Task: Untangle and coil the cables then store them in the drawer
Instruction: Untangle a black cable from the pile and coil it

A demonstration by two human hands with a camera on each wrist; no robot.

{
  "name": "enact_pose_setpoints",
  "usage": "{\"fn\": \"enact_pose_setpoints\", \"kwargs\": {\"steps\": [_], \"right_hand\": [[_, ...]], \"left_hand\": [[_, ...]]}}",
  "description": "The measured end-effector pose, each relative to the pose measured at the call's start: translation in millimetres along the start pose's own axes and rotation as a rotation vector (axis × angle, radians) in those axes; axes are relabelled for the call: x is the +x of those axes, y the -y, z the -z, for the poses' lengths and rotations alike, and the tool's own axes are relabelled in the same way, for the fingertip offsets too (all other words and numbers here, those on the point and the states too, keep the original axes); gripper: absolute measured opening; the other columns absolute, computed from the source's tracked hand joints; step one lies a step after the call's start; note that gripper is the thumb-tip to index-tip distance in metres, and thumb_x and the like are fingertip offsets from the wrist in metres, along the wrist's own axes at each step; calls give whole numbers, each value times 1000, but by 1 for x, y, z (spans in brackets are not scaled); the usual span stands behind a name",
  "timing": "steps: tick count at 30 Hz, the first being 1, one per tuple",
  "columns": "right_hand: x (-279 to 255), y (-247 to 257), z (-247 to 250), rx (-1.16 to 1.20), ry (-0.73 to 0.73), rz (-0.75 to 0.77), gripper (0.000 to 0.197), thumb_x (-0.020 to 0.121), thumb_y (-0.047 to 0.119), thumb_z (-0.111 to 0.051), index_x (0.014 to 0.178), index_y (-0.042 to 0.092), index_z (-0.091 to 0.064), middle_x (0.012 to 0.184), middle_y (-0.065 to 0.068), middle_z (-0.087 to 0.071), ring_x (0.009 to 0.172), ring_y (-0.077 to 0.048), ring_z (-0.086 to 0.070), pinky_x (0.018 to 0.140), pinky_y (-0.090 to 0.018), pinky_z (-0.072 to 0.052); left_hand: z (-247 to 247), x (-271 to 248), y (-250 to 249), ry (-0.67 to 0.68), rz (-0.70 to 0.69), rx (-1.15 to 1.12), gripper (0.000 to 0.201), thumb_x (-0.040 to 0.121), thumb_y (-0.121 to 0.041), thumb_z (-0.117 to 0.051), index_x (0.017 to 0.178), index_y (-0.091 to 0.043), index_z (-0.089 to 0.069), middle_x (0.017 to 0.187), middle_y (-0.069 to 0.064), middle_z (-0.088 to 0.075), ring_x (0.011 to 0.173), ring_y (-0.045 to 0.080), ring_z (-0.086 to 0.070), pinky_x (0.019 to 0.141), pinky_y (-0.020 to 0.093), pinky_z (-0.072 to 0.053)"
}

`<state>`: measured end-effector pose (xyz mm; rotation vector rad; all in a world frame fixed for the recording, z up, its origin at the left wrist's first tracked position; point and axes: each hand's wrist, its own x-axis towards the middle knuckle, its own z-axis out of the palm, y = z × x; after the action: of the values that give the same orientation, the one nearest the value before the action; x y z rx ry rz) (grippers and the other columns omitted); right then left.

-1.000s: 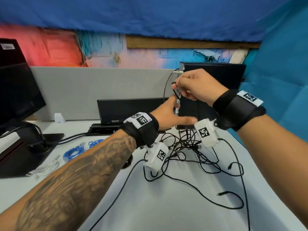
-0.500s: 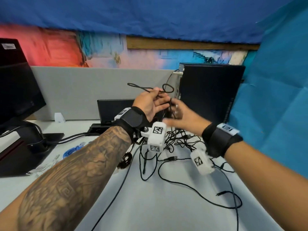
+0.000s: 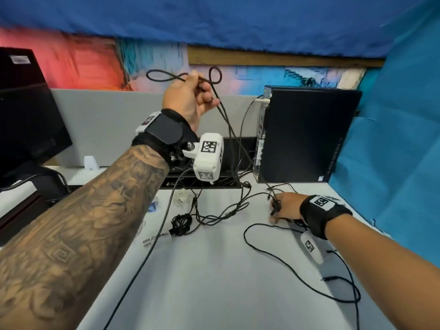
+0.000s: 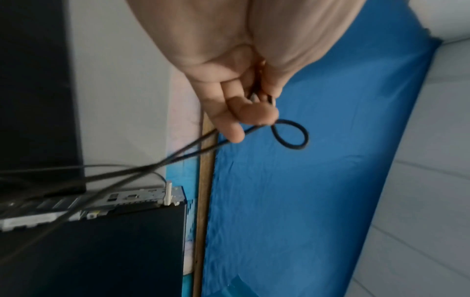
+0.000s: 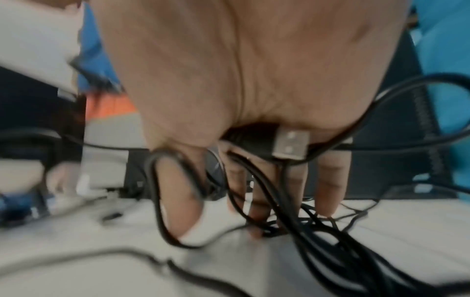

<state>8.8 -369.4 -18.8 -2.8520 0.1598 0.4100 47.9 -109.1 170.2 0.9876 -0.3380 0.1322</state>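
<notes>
Head view. My left hand point(image 3: 190, 96) is raised in front of the grey fabric partition point(image 3: 107, 115), fingers curled around a thin black rubber-sheathed cable point(image 3: 215, 77). Two small loops stand out on either side of the fist, and two strands descend from it to the white desk surface point(image 3: 214, 270). My right hand point(image 3: 284, 207) rests low on the desk just in front of the black upright computer tower point(image 3: 307, 134), with a cluster of black cables and plugs under its fingers. More black cable lies loose across the desk, and a small tight black bundle point(image 3: 181, 223) sits left of centre. Each wrist camera housing carries a square black-and-white marker; no readable text appears on these. The label on the black monitor point(image 3: 23, 110) at left is too blurred to read. That monitor is cut off by the frame edge.

Left wrist view. The left hand point(image 4: 239, 90) pinches the cable point(image 4: 289, 134) between thumb and fingers; one loop projects beyond the fingertips. The tower's rear ports point(image 4: 76, 203) are blurred.

Right wrist view. The right hand point(image 5: 241, 100) has its fingers extended downward, with black cables threaded between them and a silver USB-A plug point(image 5: 291, 145) lying against the palm. The picture is motion-blurred, so the fingers appear to be loosely hooked through the strands rather than clamped. The fingertips are partly hidden by the tangle.
</notes>
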Motion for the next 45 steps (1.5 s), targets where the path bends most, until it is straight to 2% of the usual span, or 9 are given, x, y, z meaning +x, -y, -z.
{"fn": "enact_pose_setpoints", "kwargs": {"steps": [5,8,10,13,22,27,36,42,45], "right_hand": [[-15,-3,24,65,-24,50,79,76,33,-85,145,28,-47,142,2,-54,130,-21,-53,111,-30,-41],[-22,9,45,374,-34,272,46,83,23,-80,126,36,-67,133,6,-65,121,-20,-63,114,-40,-45],[-30,14,57,442,-32,357,27,76,31,-84,103,31,-77,112,1,-75,110,-27,-70,103,-52,-53],[-41,11,70,334,-120,368,20,75,27,-89,89,25,-75,93,4,-76,95,-18,-71,99,-46,-55],[-53,20,65,160,-245,373,36,77,28,-88,106,32,-67,98,14,-69,93,-3,-65,80,-21,-51],[-55,57,58,723,43,582,40,92,-1,-69,128,16,-64,117,-7,-73,104,-11,-70,87,-20,-54],[-56,72,61,1052,-220,541,17,102,22,-59,90,13,-67,64,1,-51,45,-9,-34,44,-22,-28],[-62,77,73,1260,-290,528,31,102,13,-57,77,19,-74,64,-2,-42,55,-14,-37,49,-24,-35],[-67,85,77,1204,-320,555,20,100,8,-55,103,1,-74,90,-14,-69,83,-27,-68,81,-37,-57]], "left_hand": [[-9,-7,-5,83,-1,26,29,108,-19,-34,85,-13,-50,61,0,-49,43,8,-44,55,32,-56],[-15,-9,-9,122,21,13,30,108,-20,-34,86,-13,-52,61,0,-50,44,9,-46,54,30,-55],[-17,-9,-12,129,8,46,31,108,-20,-33,85,-14,-52,60,-1,-49,44,9,-45,53,29,-54],[-11,-10,-13,143,-11,119,29,108,-21,-33,86,-15,-50,60,-1,-47,45,9,-41,51,28,-51],[-14,-15,-1,170,92,72,26,107,-17,-33,87,-14,-50,60,-2,-43,42,8,-33,51,30,-52],[-27,-19,-2,273,144,14,27,107,-19,-32,88,-12,-50,62,0,-50,45,10,-43,58,33,-55],[10,-25,24,262,127,405,18,104,-22,-45,94,-13,-57,65,-3,-44,51,10,-40,60,33,-51],[14,-66,79,574,328,842,20,90,-24,-70,108,-16,-67,69,-5,-54,61,10,-49,77,35,-57],[3,-71,101,581,221,967,25,85,-37,-76,103,-21,-71,79,-1,-64,66,11,-57,69,33,-57]]}}
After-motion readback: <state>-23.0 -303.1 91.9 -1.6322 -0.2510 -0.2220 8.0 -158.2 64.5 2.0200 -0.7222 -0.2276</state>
